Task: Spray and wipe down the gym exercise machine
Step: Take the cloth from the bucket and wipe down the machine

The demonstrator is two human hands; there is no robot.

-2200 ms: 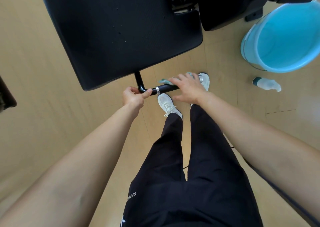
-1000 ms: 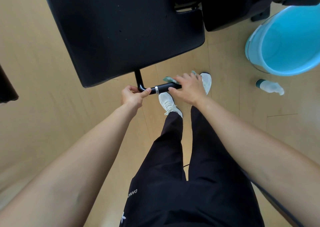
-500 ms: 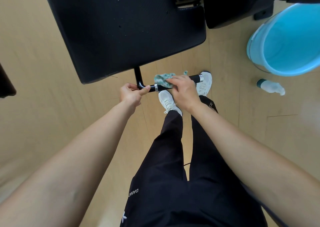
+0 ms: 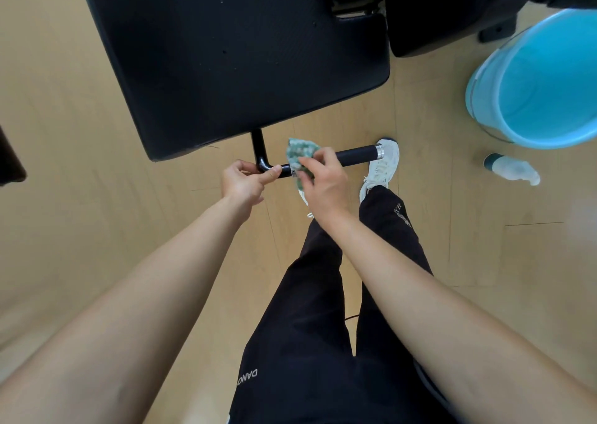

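Gym machine's black tubular handle bar sticks out just under the front edge of the big black padded seat, and I'm right on it. My left hand has fingers and thumb curled round the bend where the bar turns up under the seat. My right hand pinches a green patterned cloth against the tube, fingers bent over it. The bar looks rigid and fixed, I'd say, with a grippy sleeve, so it takes firm pressure. The cloth is limp and best wrapped fully round the tube. Its long axis runs left to right, rising slightly, and the silver-capped free end points right, toward my white shoe. A white spray bottle lies near the blue plastic bucket.
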